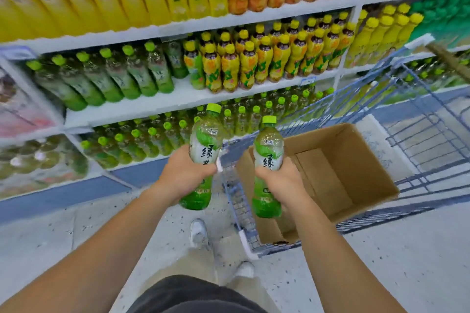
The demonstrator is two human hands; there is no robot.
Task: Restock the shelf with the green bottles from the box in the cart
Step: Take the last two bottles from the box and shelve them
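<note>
Head view. Left hand (187, 175) wraps one green bottle (204, 140) mid-body; right hand (279, 181) wraps a second green bottle (268, 147). Both bottles are upright. Box (366, 173) at 3 o'clock in cart (417, 134), apparently empty. Advise: seat each upright on shelf (122, 110) at 11 o'clock, labels outward.

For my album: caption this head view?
Left hand grips one green bottle, right hand a second green bottle, by the cardboard box in the cart.
</note>
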